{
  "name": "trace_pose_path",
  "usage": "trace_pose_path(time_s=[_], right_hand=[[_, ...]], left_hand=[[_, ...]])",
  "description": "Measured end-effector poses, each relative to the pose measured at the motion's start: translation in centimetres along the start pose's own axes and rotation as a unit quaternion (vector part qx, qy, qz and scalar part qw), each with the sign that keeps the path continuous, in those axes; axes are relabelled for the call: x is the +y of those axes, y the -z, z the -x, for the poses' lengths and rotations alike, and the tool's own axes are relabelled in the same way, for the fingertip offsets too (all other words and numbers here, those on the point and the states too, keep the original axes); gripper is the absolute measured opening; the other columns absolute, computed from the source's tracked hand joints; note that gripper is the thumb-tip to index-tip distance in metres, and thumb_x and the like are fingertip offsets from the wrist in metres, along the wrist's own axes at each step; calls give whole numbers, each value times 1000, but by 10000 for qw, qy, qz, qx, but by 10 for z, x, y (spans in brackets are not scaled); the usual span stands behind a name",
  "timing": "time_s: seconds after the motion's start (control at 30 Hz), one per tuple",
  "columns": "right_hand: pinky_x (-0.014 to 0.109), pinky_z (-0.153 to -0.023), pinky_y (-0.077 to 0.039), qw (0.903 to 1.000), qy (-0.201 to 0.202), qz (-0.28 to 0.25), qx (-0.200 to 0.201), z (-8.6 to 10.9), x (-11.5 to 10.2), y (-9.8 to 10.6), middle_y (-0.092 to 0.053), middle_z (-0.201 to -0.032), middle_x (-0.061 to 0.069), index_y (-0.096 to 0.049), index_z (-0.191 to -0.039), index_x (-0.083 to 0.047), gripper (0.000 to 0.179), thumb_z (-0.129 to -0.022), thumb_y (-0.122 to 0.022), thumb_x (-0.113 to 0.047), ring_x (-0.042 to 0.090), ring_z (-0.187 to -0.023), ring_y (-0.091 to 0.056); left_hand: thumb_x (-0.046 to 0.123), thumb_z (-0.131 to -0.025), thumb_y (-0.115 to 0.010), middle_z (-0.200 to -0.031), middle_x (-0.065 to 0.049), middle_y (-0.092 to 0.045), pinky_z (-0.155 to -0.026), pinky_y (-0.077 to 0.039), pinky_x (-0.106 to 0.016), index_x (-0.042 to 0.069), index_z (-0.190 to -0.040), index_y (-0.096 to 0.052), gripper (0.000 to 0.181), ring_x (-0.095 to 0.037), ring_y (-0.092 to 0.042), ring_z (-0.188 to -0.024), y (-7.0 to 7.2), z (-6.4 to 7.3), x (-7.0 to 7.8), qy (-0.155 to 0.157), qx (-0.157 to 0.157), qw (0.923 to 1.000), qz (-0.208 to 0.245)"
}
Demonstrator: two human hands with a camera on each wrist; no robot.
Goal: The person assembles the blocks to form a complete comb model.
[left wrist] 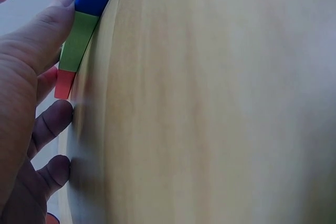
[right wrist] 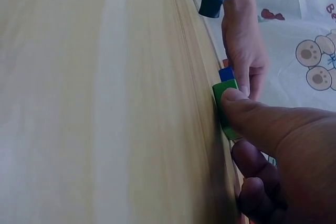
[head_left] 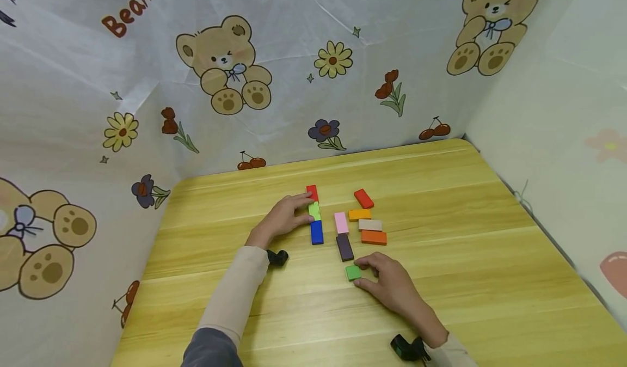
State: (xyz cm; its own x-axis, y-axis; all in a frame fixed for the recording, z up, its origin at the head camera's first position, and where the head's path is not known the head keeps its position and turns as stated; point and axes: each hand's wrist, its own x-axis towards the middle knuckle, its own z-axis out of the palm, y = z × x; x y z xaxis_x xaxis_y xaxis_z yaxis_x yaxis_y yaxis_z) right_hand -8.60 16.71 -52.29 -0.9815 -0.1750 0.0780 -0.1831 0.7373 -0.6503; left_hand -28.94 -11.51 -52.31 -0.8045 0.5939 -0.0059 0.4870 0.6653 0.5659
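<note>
A red block [head_left: 312, 193], a light green block [head_left: 314, 211] and a blue block [head_left: 317, 232] stand end to end in a row. My left hand [head_left: 284, 216] reaches over from the left, its loosely spread fingertips touching the row at the red and light green blocks. In the left wrist view, its thumb [left wrist: 52, 17] lies near the joint of light green and blue. Closer to me, my right hand [head_left: 390, 283] pinches a green block [head_left: 353, 272] between thumb and finger, low at the tabletop. The block's underside is hidden.
Right of the row lie a pink block [head_left: 341, 222] and a dark purple block [head_left: 345, 247], end to end. Beyond them are another red block [head_left: 364, 198], a yellow-orange block [head_left: 360, 214], a beige block [head_left: 370, 225] and an orange block [head_left: 374, 237] on the wooden table [head_left: 441, 203].
</note>
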Motion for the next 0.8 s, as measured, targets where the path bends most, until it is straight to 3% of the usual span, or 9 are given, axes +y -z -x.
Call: trace_pose_path(time_s=[0.23, 0.5, 0.67, 0.8], right_hand=[[22, -67, -40, 9993, 326, -109, -138, -8, -5, -4, -69, -92, -7, -75, -108, -20, 32, -80, -86, -28, 10, -75, -51], [25, -74, -47, 9993, 315, -52, -208, -12, -14, -16, -69, -92, -10, -75, -106, -22, 32, -77, -87, -30, 8, -82, -60], [28, -76, -49, 9986, 515, -145, -29, -19, -27, -23, -70, -91, -10, -75, -103, -22, 31, -76, -88, -28, 9, -84, -60], [30, -79, -51, 9971, 645, -157, 374, -30, -37, -27, -73, -95, -7, -75, -105, -20, 32, -76, -89, -28, 14, -88, -63]], left_hand=[[47, -95, -65, -161, 8, -39, -117, -37, -44, 26, -147, -53, 58, -23, -42, -142, -1, -1, -1, -98, 56, 9999, -78], [48, -95, -66, -161, 9, -39, -116, -38, -42, 26, -147, -53, 58, -21, -43, -141, -1, 0, 1, 8, 1, 10000, -97], [48, -94, -66, -161, 8, -39, -117, -38, -42, 26, -147, -54, 58, -22, -43, -141, -2, 1, -1, 4, 23, 9999, -113], [47, -95, -65, -160, 9, -40, -117, -38, -44, 26, -147, -54, 58, -22, -43, -142, -2, 0, -1, -57, 68, 9999, -111]])
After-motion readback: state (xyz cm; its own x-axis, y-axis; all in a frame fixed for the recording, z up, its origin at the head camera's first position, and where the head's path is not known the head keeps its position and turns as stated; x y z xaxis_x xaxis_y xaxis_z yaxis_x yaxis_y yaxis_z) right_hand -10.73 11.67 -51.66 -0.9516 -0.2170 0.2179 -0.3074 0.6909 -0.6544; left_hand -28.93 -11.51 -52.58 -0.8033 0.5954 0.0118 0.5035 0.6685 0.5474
